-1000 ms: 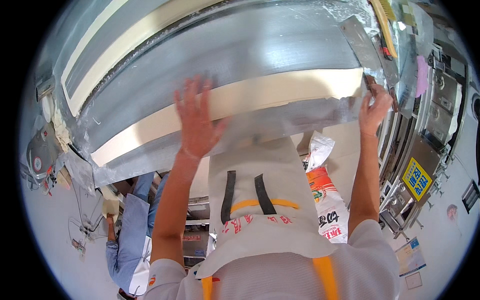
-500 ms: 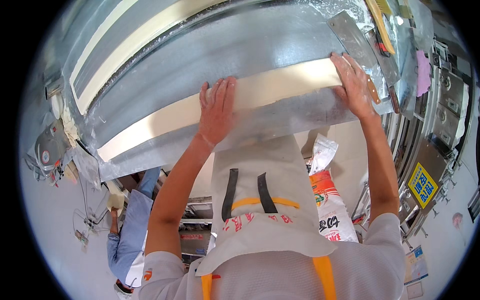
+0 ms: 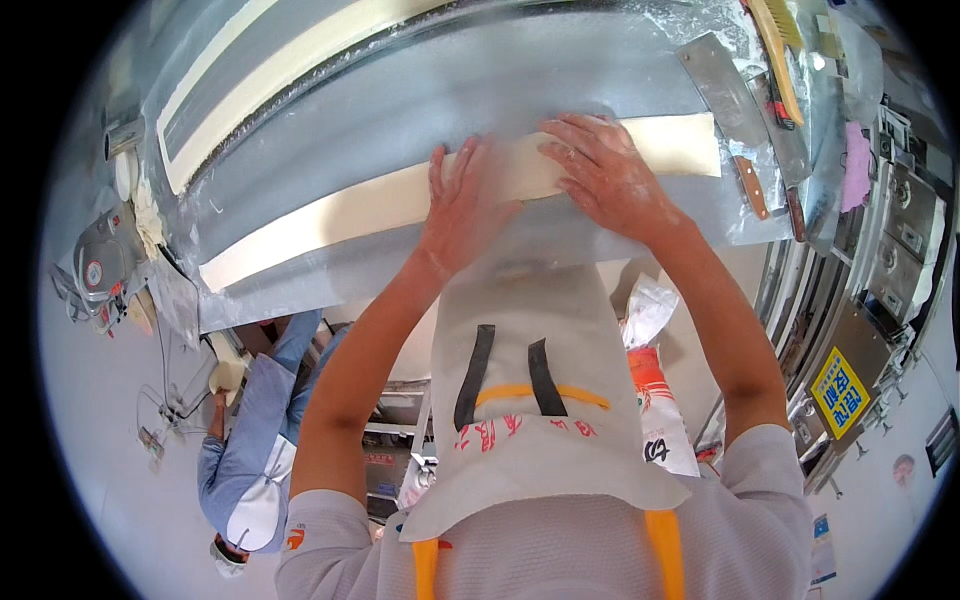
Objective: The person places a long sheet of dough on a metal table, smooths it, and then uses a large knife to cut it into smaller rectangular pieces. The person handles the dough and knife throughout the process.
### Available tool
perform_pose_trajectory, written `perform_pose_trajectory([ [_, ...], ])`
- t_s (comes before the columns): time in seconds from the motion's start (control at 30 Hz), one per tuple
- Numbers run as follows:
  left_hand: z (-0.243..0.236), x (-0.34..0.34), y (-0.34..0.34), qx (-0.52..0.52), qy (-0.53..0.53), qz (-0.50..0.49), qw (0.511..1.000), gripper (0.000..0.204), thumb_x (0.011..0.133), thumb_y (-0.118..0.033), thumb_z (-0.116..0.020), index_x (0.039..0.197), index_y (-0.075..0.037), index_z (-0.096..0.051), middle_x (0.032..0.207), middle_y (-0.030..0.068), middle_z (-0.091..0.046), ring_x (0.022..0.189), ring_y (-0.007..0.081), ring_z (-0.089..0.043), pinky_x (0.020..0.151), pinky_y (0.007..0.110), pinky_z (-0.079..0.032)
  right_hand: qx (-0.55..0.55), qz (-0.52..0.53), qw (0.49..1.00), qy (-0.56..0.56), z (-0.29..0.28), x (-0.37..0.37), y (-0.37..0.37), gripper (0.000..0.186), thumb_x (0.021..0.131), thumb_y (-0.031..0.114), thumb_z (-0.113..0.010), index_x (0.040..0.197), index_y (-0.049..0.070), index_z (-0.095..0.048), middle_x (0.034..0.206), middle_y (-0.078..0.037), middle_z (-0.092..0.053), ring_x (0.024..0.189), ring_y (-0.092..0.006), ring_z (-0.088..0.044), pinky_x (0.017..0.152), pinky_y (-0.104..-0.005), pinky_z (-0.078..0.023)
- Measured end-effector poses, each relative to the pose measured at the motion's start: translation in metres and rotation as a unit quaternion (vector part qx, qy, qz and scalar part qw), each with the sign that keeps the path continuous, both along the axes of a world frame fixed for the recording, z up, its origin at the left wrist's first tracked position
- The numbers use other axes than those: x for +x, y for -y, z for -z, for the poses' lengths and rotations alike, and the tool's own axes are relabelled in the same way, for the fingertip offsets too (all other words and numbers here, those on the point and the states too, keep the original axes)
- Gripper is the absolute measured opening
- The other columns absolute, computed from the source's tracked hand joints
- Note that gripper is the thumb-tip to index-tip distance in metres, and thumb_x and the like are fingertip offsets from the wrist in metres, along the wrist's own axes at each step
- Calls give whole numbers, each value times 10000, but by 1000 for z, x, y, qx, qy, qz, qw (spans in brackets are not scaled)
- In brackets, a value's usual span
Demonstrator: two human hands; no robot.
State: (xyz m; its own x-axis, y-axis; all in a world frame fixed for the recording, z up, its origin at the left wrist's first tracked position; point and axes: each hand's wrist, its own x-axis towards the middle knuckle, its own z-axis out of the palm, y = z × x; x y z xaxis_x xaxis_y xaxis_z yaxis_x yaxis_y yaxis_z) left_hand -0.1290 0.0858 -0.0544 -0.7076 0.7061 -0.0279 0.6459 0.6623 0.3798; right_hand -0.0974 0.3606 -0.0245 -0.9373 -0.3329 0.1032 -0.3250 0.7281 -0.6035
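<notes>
A long, flat strip of pale dough [image 3: 330, 222] lies across the metal table [image 3: 560, 62] in front of me. My left hand [image 3: 464, 208] rests on it near the middle, fingers spread and touching the dough. A short way to the right, my right hand [image 3: 606, 176] lies flat over the strip with its fingers stretched out to the left. Neither hand grips anything. The dough beneath both palms is hidden, and a hazy smear blurs the gap between them.
Farther back lies another long dough strip [image 3: 262, 88]. At the right end of the table are a wide-bladed knife [image 3: 722, 88], its brown handle [image 3: 751, 187] and a wooden brush [image 3: 778, 60]. A printed sack [image 3: 660, 400] stands below. Another person [image 3: 250, 450] is at the lower left.
My right hand has moved left from the strip's right end to near its middle, closer to my left hand. My left hand stays on the dough. The whole view has shifted slightly.
</notes>
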Motion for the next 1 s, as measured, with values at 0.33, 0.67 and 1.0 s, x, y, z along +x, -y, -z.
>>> perform_pose_trajectory([
  [0.33,8,4,-4,99,-21,-5,995,665,958,-296,-771,1512,-33,-515,1614,173,-486,1483,388,-463,1249,619,-296,-568,454,572,379,-4,76,85,247,1051,150,-678,1214,-24,-742,1110,-111,-777,920,-178,-728,820,-308,-580],
  [0.67,5,-21,-5,77,3,95,992,732,892,-228,-810,1519,-25,-492,1607,184,-495,1456,388,-479,1235,598,-309,-668,560,419,255,-4,75,146,301,1079,113,-605,1318,-50,-689,1128,-124,-780,946,-172,-734,828,-284,-563],
  [1.0,-6,-24,-16,75,9,152,985,762,840,-167,-848,1510,-59,-501,1560,177,-516,1434,411,-473,1194,543,-349,-703,589,355,183,0,71,165,301,1057,132,-618,1276,-51,-715,1071,-88,-773,867,-136,-702,762,-268,-530],
])
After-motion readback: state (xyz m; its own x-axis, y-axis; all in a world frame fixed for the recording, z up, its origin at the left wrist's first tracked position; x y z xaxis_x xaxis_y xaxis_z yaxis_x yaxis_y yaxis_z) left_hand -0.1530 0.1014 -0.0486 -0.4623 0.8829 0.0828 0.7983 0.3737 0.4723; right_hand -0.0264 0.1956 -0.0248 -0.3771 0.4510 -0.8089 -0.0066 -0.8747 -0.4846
